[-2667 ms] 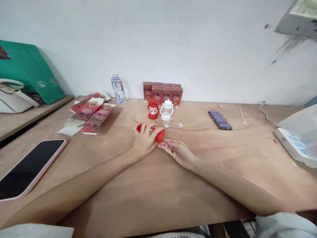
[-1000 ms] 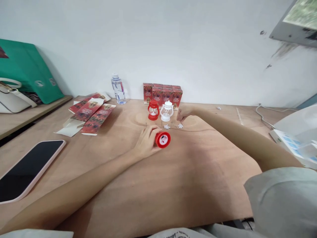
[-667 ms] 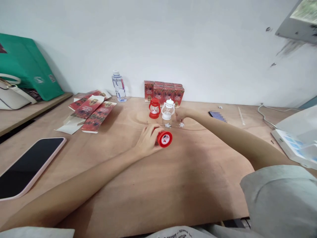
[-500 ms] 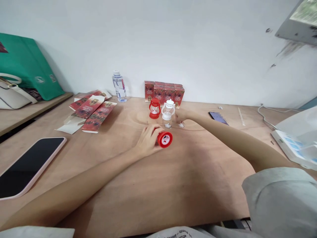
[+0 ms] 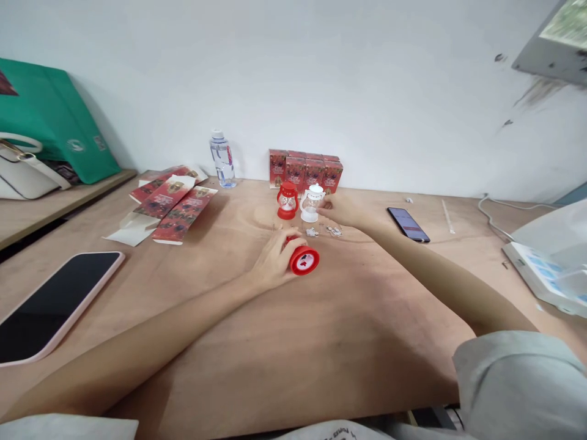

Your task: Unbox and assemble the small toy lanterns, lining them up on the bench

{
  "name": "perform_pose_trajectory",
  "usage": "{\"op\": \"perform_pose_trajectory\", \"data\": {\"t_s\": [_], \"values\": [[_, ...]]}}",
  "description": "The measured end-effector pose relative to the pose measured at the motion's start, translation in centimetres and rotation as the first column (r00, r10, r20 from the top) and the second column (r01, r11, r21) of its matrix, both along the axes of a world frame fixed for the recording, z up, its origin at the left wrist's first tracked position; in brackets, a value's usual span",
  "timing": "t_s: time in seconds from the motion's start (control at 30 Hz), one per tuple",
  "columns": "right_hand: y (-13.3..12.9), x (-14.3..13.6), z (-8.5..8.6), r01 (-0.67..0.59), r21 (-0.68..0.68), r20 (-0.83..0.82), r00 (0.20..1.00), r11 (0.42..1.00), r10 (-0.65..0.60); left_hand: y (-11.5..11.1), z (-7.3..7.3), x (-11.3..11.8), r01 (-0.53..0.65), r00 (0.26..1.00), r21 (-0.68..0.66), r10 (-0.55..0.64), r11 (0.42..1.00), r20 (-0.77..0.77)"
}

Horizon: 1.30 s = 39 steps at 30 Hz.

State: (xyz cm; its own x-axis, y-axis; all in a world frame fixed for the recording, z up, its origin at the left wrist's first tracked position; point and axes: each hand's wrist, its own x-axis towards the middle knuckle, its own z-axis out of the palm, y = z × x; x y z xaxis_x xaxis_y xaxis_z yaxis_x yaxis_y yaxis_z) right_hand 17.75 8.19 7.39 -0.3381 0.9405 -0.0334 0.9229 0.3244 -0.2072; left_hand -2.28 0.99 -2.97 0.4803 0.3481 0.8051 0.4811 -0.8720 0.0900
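Observation:
My left hand [image 5: 275, 255] is wrapped round a red toy lantern [image 5: 304, 261], tipped on its side so its round base with a printed white disc faces me. A white toy lantern [image 5: 313, 205] with a clear globe stands upright beyond it, with another upright red lantern [image 5: 287, 201] to its left. My right hand [image 5: 342, 209] is at the white lantern's right side, fingers curled in against its handle. Whether they grip it or something small is hidden. Small white-and-silver pieces [image 5: 312, 232] lie in front of the white lantern, with more small pieces [image 5: 334, 231] below my right hand.
Red printed boxes [image 5: 304, 170] stand against the wall behind the lanterns. Flattened red cartons [image 5: 178, 214] and a water bottle [image 5: 222, 160] are left. A large phone [image 5: 59, 305] lies near left, a smaller phone [image 5: 408, 224] right, a white power strip [image 5: 545, 278] far right.
My right hand has shifted left, from beside the white lantern to against its right side. The red lantern in my left hand has tilted slightly. The smaller phone is less covered by my forearm.

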Motion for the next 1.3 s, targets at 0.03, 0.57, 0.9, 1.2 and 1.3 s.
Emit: {"op": "perform_pose_trajectory", "data": {"t_s": [0.03, 0.57, 0.9, 1.2, 1.3], "values": [[-0.9, -0.4, -0.1, -0.028, -0.050, -0.091, 0.996, 0.998, 0.023, 0.0, 0.0, 0.0, 0.008, 1.000, 0.033, -0.008, 0.999, -0.012], [-4.4, -0.4, -2.0, -0.479, -0.673, -0.703, 0.652, 0.564, -0.284, -1.6, 1.4, 0.9, 0.325, 0.928, 0.548, -0.148, 0.771, -0.342], [-3.5, 2.3, 1.8, -0.251, -0.318, -0.493, 0.867, 0.914, 0.066, -1.9, 1.4, 0.6, 0.209, 0.919, 0.561, 0.035, 0.801, -0.393], [2.9, 8.3, 3.3, 0.404, 0.304, -0.500, 0.838, 0.863, -0.217, -1.2, 0.6, 1.1, 0.213, 0.881, 0.331, -0.034, 0.919, -0.471], [4.6, 7.3, 1.9, 0.414, 0.302, -0.424, 0.865, 0.859, -0.269, -1.0, 0.1, 1.1, 0.162, 0.840, 0.217, -0.019, 0.963, -0.542]]}}
